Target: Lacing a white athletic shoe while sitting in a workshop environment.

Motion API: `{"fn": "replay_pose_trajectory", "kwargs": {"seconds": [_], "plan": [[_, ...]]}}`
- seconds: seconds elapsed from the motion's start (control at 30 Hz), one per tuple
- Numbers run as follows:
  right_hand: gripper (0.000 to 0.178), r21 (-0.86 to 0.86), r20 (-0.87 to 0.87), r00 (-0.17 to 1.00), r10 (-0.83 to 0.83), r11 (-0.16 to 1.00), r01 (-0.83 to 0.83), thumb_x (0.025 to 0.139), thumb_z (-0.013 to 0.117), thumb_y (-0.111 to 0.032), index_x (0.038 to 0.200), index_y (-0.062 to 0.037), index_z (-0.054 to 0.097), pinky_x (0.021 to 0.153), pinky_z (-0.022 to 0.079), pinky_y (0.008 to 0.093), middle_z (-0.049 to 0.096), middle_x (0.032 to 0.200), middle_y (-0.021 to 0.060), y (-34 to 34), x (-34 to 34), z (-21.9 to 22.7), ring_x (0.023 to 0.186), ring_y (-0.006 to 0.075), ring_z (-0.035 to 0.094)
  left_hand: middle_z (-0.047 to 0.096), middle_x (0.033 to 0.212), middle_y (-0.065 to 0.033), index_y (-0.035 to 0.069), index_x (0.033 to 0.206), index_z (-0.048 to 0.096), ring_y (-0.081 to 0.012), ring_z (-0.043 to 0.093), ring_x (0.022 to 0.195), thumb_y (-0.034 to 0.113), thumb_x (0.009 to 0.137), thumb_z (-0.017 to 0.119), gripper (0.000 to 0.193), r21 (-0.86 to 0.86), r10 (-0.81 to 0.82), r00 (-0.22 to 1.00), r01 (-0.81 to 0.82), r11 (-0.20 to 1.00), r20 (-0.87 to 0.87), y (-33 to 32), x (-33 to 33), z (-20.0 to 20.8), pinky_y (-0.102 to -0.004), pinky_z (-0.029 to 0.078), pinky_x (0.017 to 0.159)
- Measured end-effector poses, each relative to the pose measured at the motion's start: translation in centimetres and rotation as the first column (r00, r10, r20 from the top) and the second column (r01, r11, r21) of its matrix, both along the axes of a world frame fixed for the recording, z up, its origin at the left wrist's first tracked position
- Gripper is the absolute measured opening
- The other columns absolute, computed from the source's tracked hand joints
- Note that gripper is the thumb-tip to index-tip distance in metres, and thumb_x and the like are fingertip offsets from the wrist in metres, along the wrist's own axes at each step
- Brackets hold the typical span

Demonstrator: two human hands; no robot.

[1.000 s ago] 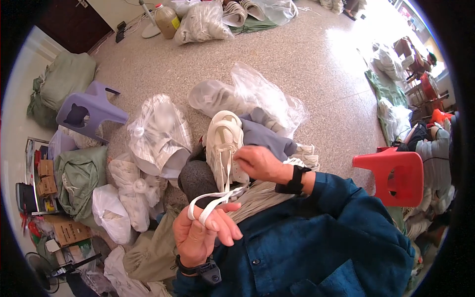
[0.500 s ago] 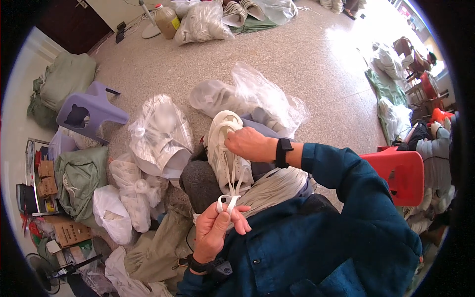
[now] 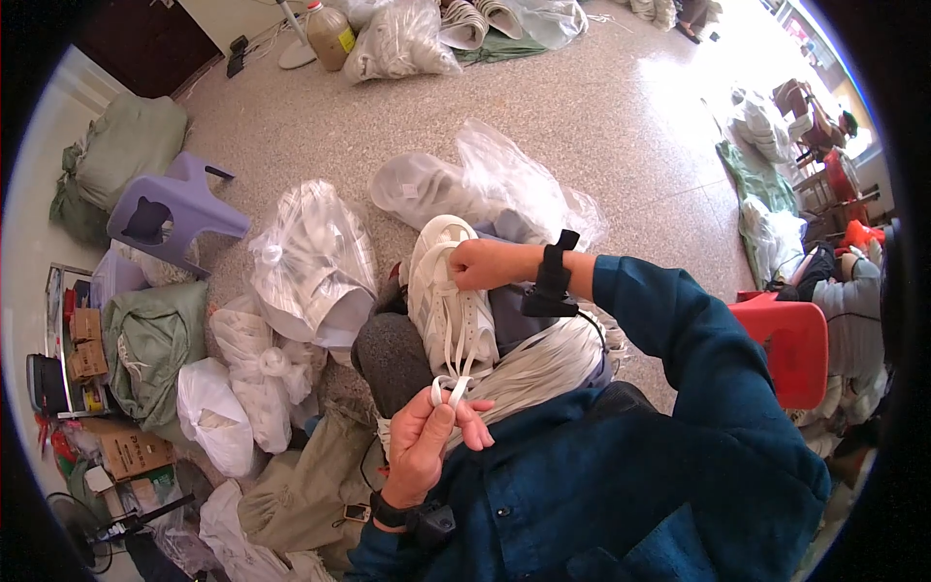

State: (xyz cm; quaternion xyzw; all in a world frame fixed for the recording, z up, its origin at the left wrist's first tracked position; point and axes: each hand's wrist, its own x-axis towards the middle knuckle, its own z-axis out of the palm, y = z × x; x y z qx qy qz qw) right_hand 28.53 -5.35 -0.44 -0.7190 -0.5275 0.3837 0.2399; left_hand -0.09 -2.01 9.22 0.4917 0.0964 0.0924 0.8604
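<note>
A white lace-up shoe (image 3: 447,308) rests upright near my knees, its toe away from me. My right hand (image 3: 479,265) is closed at the upper part of the shoe; what its curled fingers pinch is hidden. White shoelace (image 3: 464,354) runs from the shoe's eyelets back toward me. My left hand (image 3: 427,441) pinches the looped lace between thumb and fingers, below the near end of the shoe. A thick bundle of loose off-white laces (image 3: 553,361) lies across my lap, right of the shoe.
Clear plastic bags of white shoe parts (image 3: 312,262) lie on the floor to the left, and another clear bag (image 3: 485,184) lies beyond the shoe. A purple stool (image 3: 179,213) stands at left, a red stool (image 3: 790,349) at right. Green sacks (image 3: 155,339) line the left wall.
My right hand has shifted slightly right, and its wrist has turned so the device on the band now shows below. My left hand stays almost in place with the lace loops.
</note>
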Motion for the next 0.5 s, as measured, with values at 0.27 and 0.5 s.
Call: {"fn": "replay_pose_trajectory", "kwargs": {"seconds": [0.27, 0.5], "plan": [[0.013, 0.293, 0.067, 0.984, -0.163, 0.946, 0.136, 0.083, 0.061, -0.014, 0.083, -0.0026, 0.067, 0.072, 0.051, 0.0458, 0.068, 0.082, 0.0169, -1.0, -2.4, 0.5, 0.079, 0.0374, 0.066, 0.06, 0.067, -0.0083, 0.003, 0.097, 0.057, -0.0235, 0.064, 0.067, 0.024, 0.107, 0.043, 0.027, 0.019, -0.006, 0.999, 0.007, 1.0, -0.052, -0.4, -0.3, -1.0, -0.051, 0.047, 0.099], [0.008, 0.312, 0.627, 0.779, -0.008, 0.919, -0.242, 0.078, 0.065, -0.01, 0.08, -0.0023, 0.062, 0.073, 0.052, 0.0455, 0.061, 0.083, 0.0152, 0.0, -4.5, -0.3, 0.079, 0.0345, 0.065, 0.061, 0.068, -0.0087, 0.003, 0.094, 0.057, -0.0234, 0.064, 0.068, 0.024, 0.107, 0.042, 0.029, 0.005, 0.002, 0.992, -0.001, 1.0, -0.124, -0.4, -0.6, -1.6, -0.0495, 0.047, 0.1]]}}
